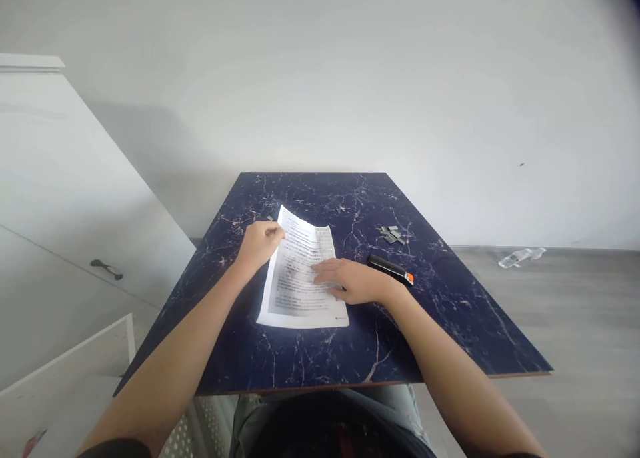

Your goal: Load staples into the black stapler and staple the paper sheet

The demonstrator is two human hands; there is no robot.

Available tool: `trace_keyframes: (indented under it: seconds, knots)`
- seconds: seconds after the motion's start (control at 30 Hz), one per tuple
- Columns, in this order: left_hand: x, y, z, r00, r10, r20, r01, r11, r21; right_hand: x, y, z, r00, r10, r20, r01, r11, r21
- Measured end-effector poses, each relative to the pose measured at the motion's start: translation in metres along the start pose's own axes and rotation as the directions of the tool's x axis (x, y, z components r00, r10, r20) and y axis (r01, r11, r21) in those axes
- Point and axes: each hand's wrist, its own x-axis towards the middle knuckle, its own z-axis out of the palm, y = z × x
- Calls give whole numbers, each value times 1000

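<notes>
A stack of printed paper sheets (295,291) lies on the dark blue marbled table (440,311). My left hand (259,243) is closed in a pinch on the upper left corner of the sheets, which curls up a little. My right hand (350,281) lies flat with fingers stretched out on the right side of the paper, pressing it down. A black stapler with an orange tip (391,269) rests on the table just right of my right hand. A small pile of staple strips (391,234) sits farther back.
A white cabinet with a dark handle (106,268) stands at the left. A white wall rises behind the table. A clear plastic bottle (520,257) lies on the grey floor at the right. The table's front edge is close to my body.
</notes>
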Motion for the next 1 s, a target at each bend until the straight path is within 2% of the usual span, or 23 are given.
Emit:
trace_keyframes:
  seconds: [0.07,0.13,0.33,0.4,0.53,0.67,0.77,0.87,0.93,1.0]
  knots:
    - [-2,1,0,990,37,-133,-16,988,152,-1,-4,-4,1000,-22,10,22,1000,21]
    - [-4,1,1,985,78,-155,-40,972,231,-2,-8,-8,998,-55,36,53,997,65]
    - [-6,0,13,980,174,93,-190,960,204,0,-16,-7,982,-152,110,132,976,176]
    - [-7,-2,19,954,219,206,-253,956,152,4,-18,-3,969,-207,138,174,961,215]
    - [-11,-9,30,863,320,390,-371,926,62,15,-25,8,944,-299,137,259,932,253]
    - [-10,-15,34,822,277,498,-351,935,59,23,-28,19,950,-291,115,253,931,262]
    - [-6,-21,32,800,244,548,-329,942,61,24,-29,17,949,-298,98,265,929,258]
    - [-2,-26,30,803,259,537,-331,943,40,15,-28,2,962,-272,2,265,937,227]
    - [0,-29,29,809,268,524,-328,945,23,2,-25,-16,976,-173,-135,198,959,201]
    - [0,-30,29,809,258,528,-314,949,18,-16,-19,-36,954,-21,-298,81,978,190]
